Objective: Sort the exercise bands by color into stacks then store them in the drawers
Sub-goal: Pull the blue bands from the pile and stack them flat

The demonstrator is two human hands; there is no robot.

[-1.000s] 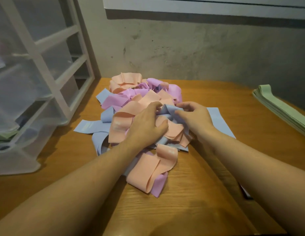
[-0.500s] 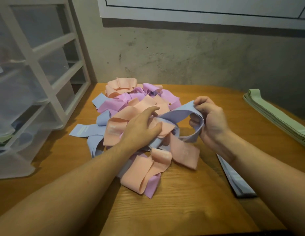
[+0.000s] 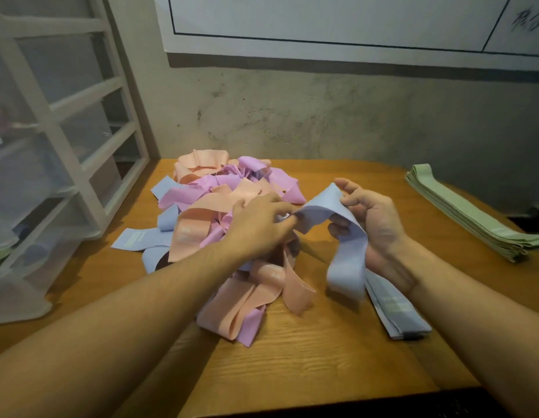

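Observation:
A tangled heap of pink, purple and blue exercise bands [image 3: 220, 212] lies in the middle of the wooden table [image 3: 307, 366]. My right hand [image 3: 373, 224] grips a blue band [image 3: 343, 254] that loops up from the heap and hangs down in front of my wrist. My left hand [image 3: 259, 227] pinches the same blue band at its left end, right above the heap. A flat stack of blue bands [image 3: 395, 312] lies under my right forearm. A neat stack of green bands [image 3: 470, 215] sits at the table's right edge.
A white drawer unit [image 3: 51, 164] with translucent drawers stands on the left of the table, some bands dimly visible inside. A grey wall with a white board [image 3: 337, 22] rises behind the table. The table's front edge is near the bottom of the view.
My right hand has drawn the blue band up and to the right, out of the heap. My left hand shifted from pressing on the heap to pinching the band's left end.

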